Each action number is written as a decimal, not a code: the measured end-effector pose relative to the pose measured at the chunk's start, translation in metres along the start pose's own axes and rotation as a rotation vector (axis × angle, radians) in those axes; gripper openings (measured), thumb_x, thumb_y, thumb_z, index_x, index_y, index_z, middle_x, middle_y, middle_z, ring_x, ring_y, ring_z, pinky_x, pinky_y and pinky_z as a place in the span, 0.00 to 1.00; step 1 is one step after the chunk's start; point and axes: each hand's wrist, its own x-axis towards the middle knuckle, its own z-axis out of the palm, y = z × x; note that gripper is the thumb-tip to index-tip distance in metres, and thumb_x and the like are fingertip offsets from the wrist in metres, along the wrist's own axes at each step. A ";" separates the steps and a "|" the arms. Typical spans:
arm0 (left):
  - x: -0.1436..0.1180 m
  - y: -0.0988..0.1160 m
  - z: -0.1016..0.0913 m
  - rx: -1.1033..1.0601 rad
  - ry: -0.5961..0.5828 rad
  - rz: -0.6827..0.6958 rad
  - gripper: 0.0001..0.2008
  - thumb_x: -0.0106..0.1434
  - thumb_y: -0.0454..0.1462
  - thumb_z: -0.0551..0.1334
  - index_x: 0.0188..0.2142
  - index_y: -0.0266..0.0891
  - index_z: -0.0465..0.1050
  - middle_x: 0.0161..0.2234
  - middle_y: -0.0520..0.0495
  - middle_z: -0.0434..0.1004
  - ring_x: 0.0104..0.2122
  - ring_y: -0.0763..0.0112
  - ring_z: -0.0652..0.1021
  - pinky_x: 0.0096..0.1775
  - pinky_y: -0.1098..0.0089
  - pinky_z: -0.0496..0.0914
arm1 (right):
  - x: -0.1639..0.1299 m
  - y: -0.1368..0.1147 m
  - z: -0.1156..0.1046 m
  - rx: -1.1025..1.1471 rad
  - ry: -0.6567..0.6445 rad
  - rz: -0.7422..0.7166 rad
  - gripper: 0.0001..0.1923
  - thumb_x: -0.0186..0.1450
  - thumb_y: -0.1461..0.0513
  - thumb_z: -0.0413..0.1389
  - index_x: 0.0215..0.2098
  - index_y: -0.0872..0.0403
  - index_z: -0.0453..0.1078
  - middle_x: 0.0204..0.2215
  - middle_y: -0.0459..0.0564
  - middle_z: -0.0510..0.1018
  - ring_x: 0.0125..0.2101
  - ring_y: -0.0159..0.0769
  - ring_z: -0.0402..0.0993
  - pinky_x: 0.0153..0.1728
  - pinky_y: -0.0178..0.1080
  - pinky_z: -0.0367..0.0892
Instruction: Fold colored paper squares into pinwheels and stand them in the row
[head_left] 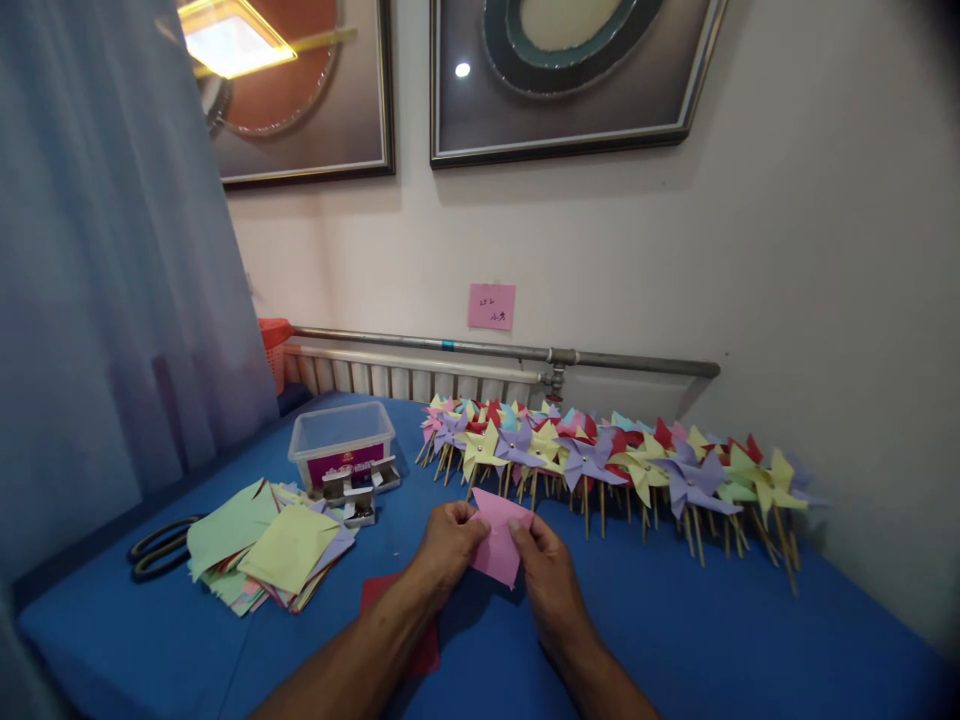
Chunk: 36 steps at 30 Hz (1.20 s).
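Note:
A square of pink paper is held up between both hands above the blue table. My left hand pinches its left edge, thumb on top. On the opposite edge, my right hand grips the same sheet between thumb and fingers. A red sheet of paper lies flat on the table, partly covered by my left forearm. To the left sits a loose stack of coloured paper squares, yellow and green uppermost. Black-handled scissors lie beside the stack, their blades hidden.
Many paper pinwheels on sticks line the table's back right. A clear plastic tub stands at the back left, with small open boxes before it. A curtain hangs at left; a pipe runs along the wall.

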 end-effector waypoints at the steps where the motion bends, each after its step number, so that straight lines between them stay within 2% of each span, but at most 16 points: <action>1: 0.000 0.000 0.000 0.008 0.009 0.003 0.14 0.48 0.40 0.69 0.20 0.39 0.65 0.16 0.57 0.64 0.17 0.79 0.63 0.23 0.74 0.54 | 0.000 -0.001 0.000 0.023 0.002 -0.005 0.27 0.56 0.40 0.63 0.37 0.53 0.75 0.31 0.49 0.83 0.30 0.41 0.77 0.31 0.38 0.70; 5: 0.001 -0.002 0.000 0.050 0.044 -0.006 0.12 0.49 0.38 0.69 0.20 0.38 0.66 0.16 0.57 0.64 0.17 0.78 0.63 0.23 0.74 0.53 | -0.001 -0.009 0.004 0.129 -0.016 0.018 0.27 0.59 0.37 0.58 0.34 0.51 0.73 0.34 0.50 0.83 0.36 0.44 0.79 0.32 0.39 0.71; 9: 0.001 -0.001 0.000 0.063 0.064 -0.031 0.10 0.50 0.37 0.68 0.20 0.38 0.67 0.16 0.56 0.65 0.18 0.78 0.63 0.24 0.74 0.53 | -0.004 -0.016 0.007 0.301 -0.054 0.076 0.25 0.57 0.40 0.64 0.34 0.51 0.75 0.33 0.50 0.83 0.37 0.45 0.79 0.36 0.41 0.72; 12: 0.001 0.000 0.000 0.055 0.058 -0.037 0.10 0.50 0.36 0.68 0.21 0.37 0.68 0.16 0.55 0.66 0.18 0.77 0.64 0.24 0.74 0.54 | -0.006 -0.018 0.006 0.351 -0.065 0.093 0.23 0.56 0.42 0.67 0.32 0.51 0.75 0.30 0.48 0.82 0.34 0.43 0.77 0.35 0.41 0.71; 15: 0.000 0.000 0.001 0.051 0.050 -0.040 0.09 0.50 0.35 0.67 0.21 0.37 0.68 0.16 0.55 0.66 0.17 0.77 0.64 0.24 0.73 0.55 | -0.006 -0.014 0.005 0.325 -0.064 0.073 0.21 0.55 0.44 0.69 0.29 0.51 0.74 0.25 0.44 0.77 0.27 0.36 0.72 0.31 0.38 0.68; 18: 0.000 -0.001 0.002 0.047 0.052 -0.052 0.08 0.51 0.34 0.66 0.21 0.37 0.67 0.16 0.55 0.66 0.17 0.78 0.63 0.24 0.74 0.55 | -0.003 -0.007 0.003 0.270 -0.057 0.049 0.20 0.51 0.48 0.73 0.32 0.51 0.75 0.25 0.42 0.76 0.25 0.32 0.69 0.30 0.36 0.65; 21: 0.001 -0.002 0.003 0.048 0.050 -0.069 0.09 0.52 0.32 0.66 0.21 0.38 0.66 0.15 0.56 0.66 0.16 0.78 0.63 0.24 0.74 0.56 | 0.000 -0.003 0.001 0.207 -0.051 0.023 0.21 0.49 0.50 0.73 0.35 0.51 0.75 0.28 0.43 0.78 0.27 0.33 0.70 0.31 0.36 0.66; 26: 0.002 -0.003 0.003 0.068 0.044 -0.070 0.11 0.53 0.30 0.66 0.21 0.39 0.64 0.16 0.56 0.66 0.17 0.78 0.64 0.24 0.74 0.57 | 0.001 -0.003 -0.001 0.096 -0.071 0.000 0.19 0.52 0.49 0.70 0.33 0.51 0.75 0.24 0.43 0.75 0.24 0.33 0.67 0.28 0.36 0.63; 36: -0.001 0.002 0.002 0.138 0.026 -0.059 0.09 0.53 0.29 0.63 0.21 0.38 0.66 0.15 0.56 0.65 0.16 0.78 0.64 0.24 0.74 0.55 | 0.005 0.000 -0.004 0.002 -0.014 -0.044 0.22 0.51 0.45 0.69 0.31 0.51 0.73 0.24 0.43 0.73 0.24 0.33 0.64 0.27 0.36 0.61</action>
